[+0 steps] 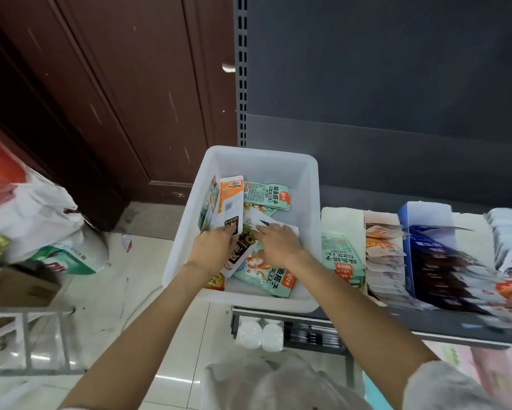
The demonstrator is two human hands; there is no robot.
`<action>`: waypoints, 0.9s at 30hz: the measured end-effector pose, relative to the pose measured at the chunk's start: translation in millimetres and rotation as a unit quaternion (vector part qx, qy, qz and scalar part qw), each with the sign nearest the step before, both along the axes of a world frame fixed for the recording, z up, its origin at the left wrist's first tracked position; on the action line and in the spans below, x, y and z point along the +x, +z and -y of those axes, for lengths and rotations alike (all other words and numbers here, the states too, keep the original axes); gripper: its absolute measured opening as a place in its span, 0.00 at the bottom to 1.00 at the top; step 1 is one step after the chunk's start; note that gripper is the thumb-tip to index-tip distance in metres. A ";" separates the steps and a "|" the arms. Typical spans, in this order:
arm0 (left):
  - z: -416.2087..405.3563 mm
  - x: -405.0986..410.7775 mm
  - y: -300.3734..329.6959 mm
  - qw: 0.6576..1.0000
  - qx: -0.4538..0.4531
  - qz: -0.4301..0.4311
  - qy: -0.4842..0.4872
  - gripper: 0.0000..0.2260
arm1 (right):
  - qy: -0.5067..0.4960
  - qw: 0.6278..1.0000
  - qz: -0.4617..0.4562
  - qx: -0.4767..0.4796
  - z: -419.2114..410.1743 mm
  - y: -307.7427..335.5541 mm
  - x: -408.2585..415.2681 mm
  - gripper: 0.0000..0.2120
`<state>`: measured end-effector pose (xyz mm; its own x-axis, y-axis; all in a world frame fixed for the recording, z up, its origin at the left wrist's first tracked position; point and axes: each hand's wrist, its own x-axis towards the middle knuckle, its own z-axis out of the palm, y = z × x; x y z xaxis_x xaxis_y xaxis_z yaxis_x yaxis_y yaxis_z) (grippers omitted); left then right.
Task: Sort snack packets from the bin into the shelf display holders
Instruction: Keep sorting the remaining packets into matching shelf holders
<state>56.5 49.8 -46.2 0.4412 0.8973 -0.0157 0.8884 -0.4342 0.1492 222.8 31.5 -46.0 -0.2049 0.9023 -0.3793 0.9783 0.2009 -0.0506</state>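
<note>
With my left hand [216,247] gripping an upright orange packet [230,202] and my right hand [278,242] flat on a white packet [266,223] in the bin [257,156], the holders [379,220] lay to my right, nearer the right hand.

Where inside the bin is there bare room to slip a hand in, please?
The bin shows bare floor along its far wall and far-right corner, beyond the teal packet. The near half is crowded: left hand, right hand and overlapping packets.
</note>
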 end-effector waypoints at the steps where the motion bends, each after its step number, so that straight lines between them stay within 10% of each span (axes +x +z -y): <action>1: 2.6 -3.9 6.1 0.999 0.030 0.033 -0.002 0.11 | -0.020 0.999 -0.033 0.015 3.0 5.8 3.0 0.23; 5: 7.8 -21.4 38.2 0.971 0.113 0.205 0.058 0.06 | -0.130 0.943 -0.271 0.139 16.4 43.5 11.1 0.26; 9: 6.4 -24.5 69.5 0.918 -0.066 0.382 0.090 0.12 | -0.110 0.908 -0.337 0.225 29.6 88.8 15.2 0.29; 13: 14.8 -5.5 100.7 0.851 -0.191 0.487 0.041 0.10 | -0.135 0.899 -0.345 0.234 47.5 117.0 24.7 0.12; 18: 32.4 41.7 122.2 0.726 -0.301 0.611 0.091 0.16 | -0.278 0.771 -0.532 0.214 78.0 125.2 54.2 0.04; 27: 74.7 190.1 139.7 0.836 -0.235 0.475 -0.142 0.07 | -0.338 0.695 -0.566 0.285 163.0 140.8 173.7 0.17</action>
